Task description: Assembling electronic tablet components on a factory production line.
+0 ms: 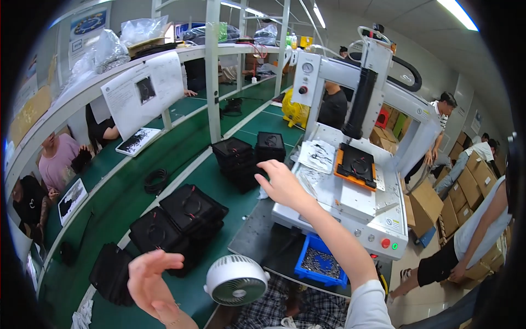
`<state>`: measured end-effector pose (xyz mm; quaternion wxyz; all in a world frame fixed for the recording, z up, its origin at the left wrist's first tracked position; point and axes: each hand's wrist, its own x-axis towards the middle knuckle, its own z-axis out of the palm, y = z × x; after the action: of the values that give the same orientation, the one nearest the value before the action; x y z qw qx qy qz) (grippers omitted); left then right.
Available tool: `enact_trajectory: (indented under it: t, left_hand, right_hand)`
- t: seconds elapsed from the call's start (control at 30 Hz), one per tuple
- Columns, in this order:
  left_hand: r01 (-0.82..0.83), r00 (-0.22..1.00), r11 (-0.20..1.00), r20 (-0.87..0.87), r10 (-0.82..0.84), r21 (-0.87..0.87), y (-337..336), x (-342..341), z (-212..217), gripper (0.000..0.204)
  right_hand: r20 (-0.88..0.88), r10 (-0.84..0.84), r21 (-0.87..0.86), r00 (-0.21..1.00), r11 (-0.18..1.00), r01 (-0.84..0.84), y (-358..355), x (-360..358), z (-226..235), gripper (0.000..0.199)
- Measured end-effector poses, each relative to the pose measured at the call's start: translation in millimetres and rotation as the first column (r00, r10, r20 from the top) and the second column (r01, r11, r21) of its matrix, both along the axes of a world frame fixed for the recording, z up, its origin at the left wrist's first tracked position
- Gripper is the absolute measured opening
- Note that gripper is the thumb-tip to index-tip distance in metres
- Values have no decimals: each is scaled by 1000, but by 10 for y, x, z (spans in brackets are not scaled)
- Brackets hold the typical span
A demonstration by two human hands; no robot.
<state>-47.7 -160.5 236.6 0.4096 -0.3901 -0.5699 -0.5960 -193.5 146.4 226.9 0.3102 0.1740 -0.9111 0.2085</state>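
Observation:
My right hand (285, 185) is stretched forward with its thumb and fingers apart and nothing in them. Just beyond its fingertips stand two stacks of flat black square parts, one on the left (233, 149) and one on the right (270, 141); thin cables lie on top. My left hand (150, 285) hangs at the lower left, fingers extended and holding nothing. Close to it are more stacked black parts with coiled cables (155, 229). At the right, a white benchtop machine (334, 216) carries a similar black part (359, 164) in an orange-edged fixture (355, 185).
A small white fan (236, 279) stands between my arms. Beside it, a blue bin (323, 279) holds many small screws. A black cable coil (156, 181) lies on the green bench (178, 164). Several people work or stand around; cardboard boxes (466, 189) are piled at the right.

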Motion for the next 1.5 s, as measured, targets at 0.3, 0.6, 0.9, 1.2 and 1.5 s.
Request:
enact_trajectory:
  t: [0.3, 0.6, 0.9, 1.2, 1.5]
  left_hand:
    - [128, 948, 969, 262, -182, 210, -118, -218, -87, 53]
    - [199, 827, 886, 413, -381, 419, -63, -438, -155, 42]
    - [215, 702, 880, 560, -440, 423, 229, -657, -220, 37]
    - [433, 534, 756, 537, -653, 490, 329, -922, -565, 53]
    - [-135, 588, 980, 808, -36, 143, 486, -404, -708, 43]
  right_hand:
    - [-59, -21, 384, 998, 922, 42, -447, -1842, -550, 17]
    - [-310, -29, 567, 950, 796, 209, -462, -2124, -556, 11]
    - [-586, 30, 451, 810, 843, 295, -359, -1679, -276, 10]
    - [-654, 150, 363, 741, 922, 134, -955, -219, 293, 15]
    - [-462, 480, 409, 746, 861, -301, -1078, 1278, -141, 22]
